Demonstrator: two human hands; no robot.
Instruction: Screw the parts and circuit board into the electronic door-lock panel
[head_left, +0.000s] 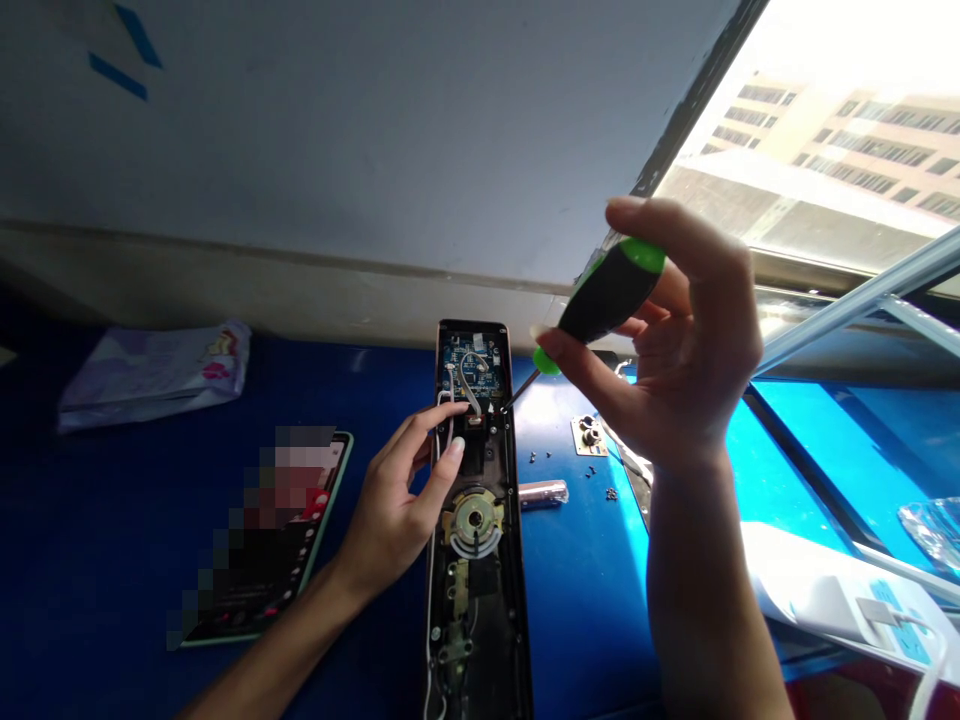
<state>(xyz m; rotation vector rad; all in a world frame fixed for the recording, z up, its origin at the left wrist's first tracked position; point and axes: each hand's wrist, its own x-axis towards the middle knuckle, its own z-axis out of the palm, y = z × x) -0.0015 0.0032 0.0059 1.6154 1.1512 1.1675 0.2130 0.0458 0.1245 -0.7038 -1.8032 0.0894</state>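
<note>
A long black device housing (487, 600) lies open on the blue table, with a circuit board (472, 368), wires and a round metal part (475, 518) inside. My right hand (667, 330) grips a black and green screwdriver (611, 290); its tip touches down at the housing's right inner edge, below the board. My left hand (412, 480) rests over the housing's left edge, thumb and index finger apart beside a white connector (475, 421), with nothing held between them. Its other fingers are partly hidden.
A phone (277, 540) and a plastic packet (157, 370) lie at the left. Small screws (611, 494), a square metal part (589, 436) and a handle-like piece (544, 494) are right of the housing. A white power strip (825, 590) stands farther right.
</note>
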